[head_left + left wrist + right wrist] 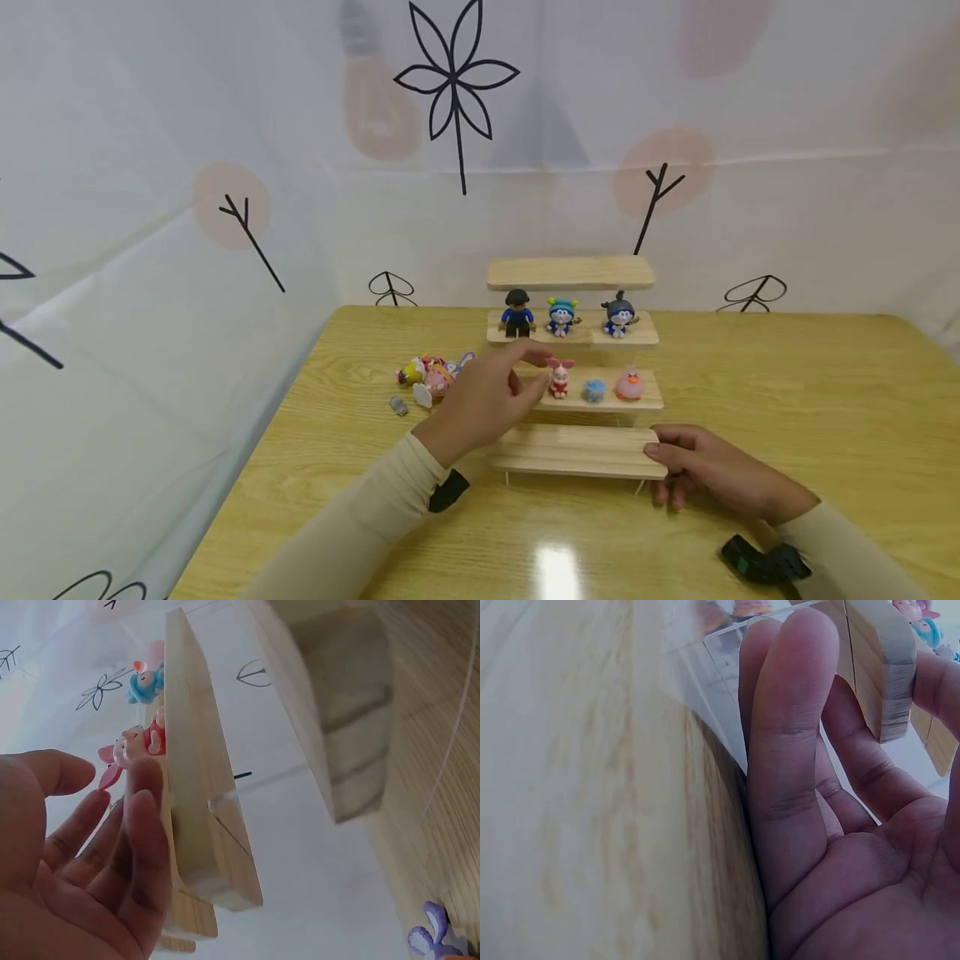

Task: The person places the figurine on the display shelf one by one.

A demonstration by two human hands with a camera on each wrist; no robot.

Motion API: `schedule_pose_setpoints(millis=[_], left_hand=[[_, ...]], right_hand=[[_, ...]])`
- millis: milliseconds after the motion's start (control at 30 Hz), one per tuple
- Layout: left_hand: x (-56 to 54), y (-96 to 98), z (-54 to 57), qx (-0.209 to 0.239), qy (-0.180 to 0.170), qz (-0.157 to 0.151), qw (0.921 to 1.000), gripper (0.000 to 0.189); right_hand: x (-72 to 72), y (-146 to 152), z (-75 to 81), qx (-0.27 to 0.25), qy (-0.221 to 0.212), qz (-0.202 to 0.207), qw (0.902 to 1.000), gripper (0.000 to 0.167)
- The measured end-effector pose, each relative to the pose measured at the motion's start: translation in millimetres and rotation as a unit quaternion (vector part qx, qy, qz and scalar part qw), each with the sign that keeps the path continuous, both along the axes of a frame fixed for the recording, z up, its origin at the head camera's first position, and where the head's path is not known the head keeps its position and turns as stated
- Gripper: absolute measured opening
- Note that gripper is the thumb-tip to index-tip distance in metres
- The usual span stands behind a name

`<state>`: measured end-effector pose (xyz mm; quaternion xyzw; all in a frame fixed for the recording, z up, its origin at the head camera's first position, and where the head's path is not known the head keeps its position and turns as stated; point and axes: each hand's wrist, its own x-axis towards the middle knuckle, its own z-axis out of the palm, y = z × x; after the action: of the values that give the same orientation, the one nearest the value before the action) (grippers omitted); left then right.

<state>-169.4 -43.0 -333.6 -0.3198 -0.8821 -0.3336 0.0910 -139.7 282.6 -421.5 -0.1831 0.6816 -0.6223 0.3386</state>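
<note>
A tiered wooden display stand (573, 454) rises in steps on the table. At its lowest step, my right hand (712, 471) grips the right end, thumb on top and fingers beneath the board (892, 682). My left hand (483, 396) is at the left end of the second step, fingers loosely curved with a gap to the thumb. Just beyond its fingertips a pink pig figurine (559, 381) sits on that step; in the left wrist view its ear (111, 777) is close to the fingers. To its right sit a small blue figurine (595, 390) and a pink bird figurine (630, 384).
On the third step stand a dark-clothed figure (517, 315) and two blue-and-white figurines, one in a teal hat (561, 317), one grey-topped (619, 317). Several toys (431, 379) lie left of the stand, with a small grey piece (398, 406) nearby. A patterned cloth (540, 192) hangs behind.
</note>
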Motion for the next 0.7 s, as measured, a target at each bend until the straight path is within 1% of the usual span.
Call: schedule_pose_setpoints(millis=[133,300,433,567,700], left_hand=[[2.1,-12.8,-0.9,0.032,0.046,0.012,0.9984,0.026],[1.4,-31.3,-2.5,0.084,0.079,0.021,0.9932,0.02],[-2.2,-44.5,-3.5,0.115,0.096,0.028,0.9883,0.018],[-6.7,-55.8,-3.9,0.125,0.107,0.044,0.9853,0.017],[-12.4,-64.1,-4.9,0.13,0.093,0.068,0.9848,0.018]], right_hand=[[-1.0,0.6,1.1,0.008,0.003,0.0,1.0,0.036],[-1.4,2.2,0.9,0.008,0.003,-0.002,1.0,0.035],[-1.7,1.5,-0.2,-0.004,0.001,-0.004,1.0,0.033],[-1.4,0.0,-1.8,-0.021,0.001,0.002,0.9998,0.032],[-1.2,-0.3,-3.2,-0.022,0.0,0.001,0.9998,0.033]])
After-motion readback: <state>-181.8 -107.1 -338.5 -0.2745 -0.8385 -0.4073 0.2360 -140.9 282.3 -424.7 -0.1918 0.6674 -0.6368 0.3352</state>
